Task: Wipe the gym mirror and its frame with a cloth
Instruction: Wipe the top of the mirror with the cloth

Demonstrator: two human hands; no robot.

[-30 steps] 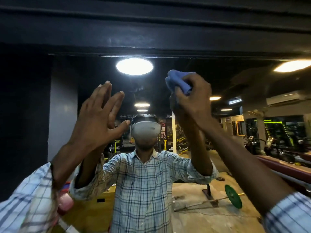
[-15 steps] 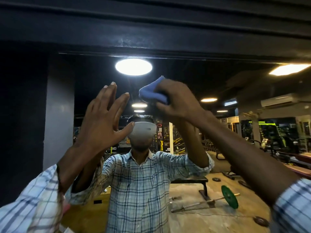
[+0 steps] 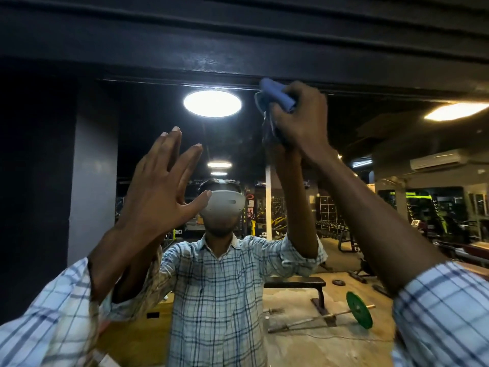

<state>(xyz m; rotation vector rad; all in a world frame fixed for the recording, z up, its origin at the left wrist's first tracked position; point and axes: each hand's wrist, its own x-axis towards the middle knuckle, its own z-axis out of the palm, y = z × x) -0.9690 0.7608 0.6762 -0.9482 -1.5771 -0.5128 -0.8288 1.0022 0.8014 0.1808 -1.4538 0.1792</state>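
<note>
The gym mirror (image 3: 397,160) fills the wall in front of me, under a dark top frame (image 3: 238,67). My right hand (image 3: 300,119) grips a bunched blue cloth (image 3: 276,95) and holds it against the glass right at the mirror's upper edge, just under the frame. My left hand (image 3: 158,197) is raised flat with its fingers spread and straight, palm toward the mirror at the left centre; whether it touches the glass I cannot tell. The mirror shows me in a checked shirt with both arms up.
A black panel (image 3: 34,168) borders the mirror on the left. Reflected in the glass are a round ceiling lamp (image 3: 212,103), a flat bench (image 3: 299,283), a barbell with a green plate (image 3: 358,309) on the floor, and gym machines at the right.
My right hand has carried the cloth up and to the right, from the middle of the glass to the mirror's top edge. My left hand has stayed raised and flat.
</note>
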